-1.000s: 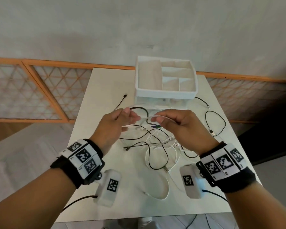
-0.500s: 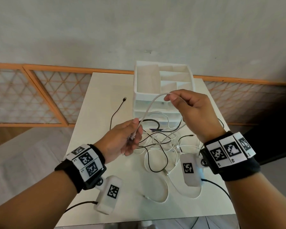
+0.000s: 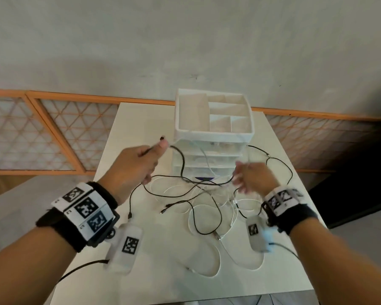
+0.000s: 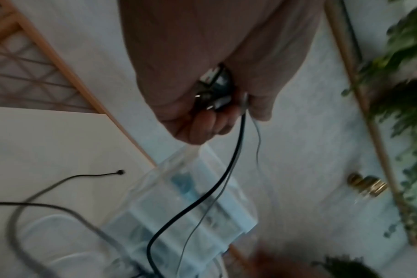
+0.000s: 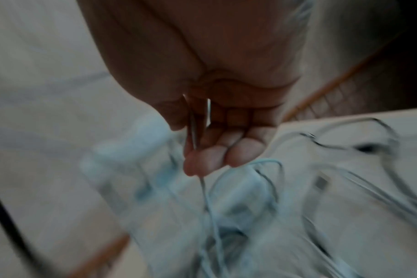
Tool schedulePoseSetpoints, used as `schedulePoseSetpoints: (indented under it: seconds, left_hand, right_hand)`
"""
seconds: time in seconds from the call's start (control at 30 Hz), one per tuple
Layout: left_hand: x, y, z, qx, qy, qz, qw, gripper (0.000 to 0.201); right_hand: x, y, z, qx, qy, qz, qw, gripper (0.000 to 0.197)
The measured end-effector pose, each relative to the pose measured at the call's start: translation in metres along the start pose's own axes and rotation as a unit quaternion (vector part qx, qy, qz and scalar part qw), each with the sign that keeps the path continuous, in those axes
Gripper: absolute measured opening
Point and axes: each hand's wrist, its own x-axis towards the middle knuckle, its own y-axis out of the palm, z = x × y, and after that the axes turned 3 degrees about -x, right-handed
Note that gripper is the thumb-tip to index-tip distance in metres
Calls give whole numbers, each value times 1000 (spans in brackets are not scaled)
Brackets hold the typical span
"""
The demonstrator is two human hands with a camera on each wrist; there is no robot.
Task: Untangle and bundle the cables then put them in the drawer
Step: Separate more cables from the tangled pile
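Note:
A tangle of black and white cables (image 3: pixel 207 194) lies on the white table (image 3: pixel 163 274) in front of a white drawer unit (image 3: pixel 207 159). My left hand (image 3: pixel 156 150) is raised to the left of the unit and pinches a black cable (image 3: pixel 182 164) that hangs down into the tangle. In the left wrist view that left hand (image 4: pixel 202 112) grips the black cable (image 4: pixel 226 173) with a thin pale strand beside it. My right hand (image 3: pixel 249 177), blurred, is low at the tangle's right edge. In the right wrist view the right hand (image 5: pixel 202 150) pinches a thin white cable (image 5: pixel 208 203).
An open compartment tray (image 3: pixel 213 134) tops the drawer unit. A loose black cable (image 3: pixel 282 168) curls on the table to the right. An orange lattice fence (image 3: pixel 53 133) runs behind the table. Green plants (image 4: pixel 405 94) stand beyond it.
My right hand has dropped from in front of the drawers to the tangle. My left hand has risen up and left, now holding a black cable instead of the white one.

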Motion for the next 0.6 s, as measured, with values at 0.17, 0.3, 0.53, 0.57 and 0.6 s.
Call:
schedulePoseSetpoints:
  seconds: [0.17, 0.3, 0.53, 0.57, 0.6]
  left_hand:
    - [4, -1, 48, 182, -96, -24, 978, 54]
    - [11, 1, 49, 19, -177, -73, 981, 48]
    - [21, -7, 15, -129, -131, -84, 979, 41]
    - [21, 0, 8, -144, -111, -65, 981, 39]
    - [21, 10, -1, -160, -86, -42, 982, 36]
  right_hand:
    - [-47, -56, 99, 225, -372, -187, 881, 15]
    - [-25, -43, 79, 145, -242, -151, 947, 42]
    - [-45, -54, 86, 112, -342, -223, 906, 31]
    - [-56, -54, 101, 131, -382, -202, 892, 29]
    - [-66, -51, 114, 146, -410, -180, 882, 28]
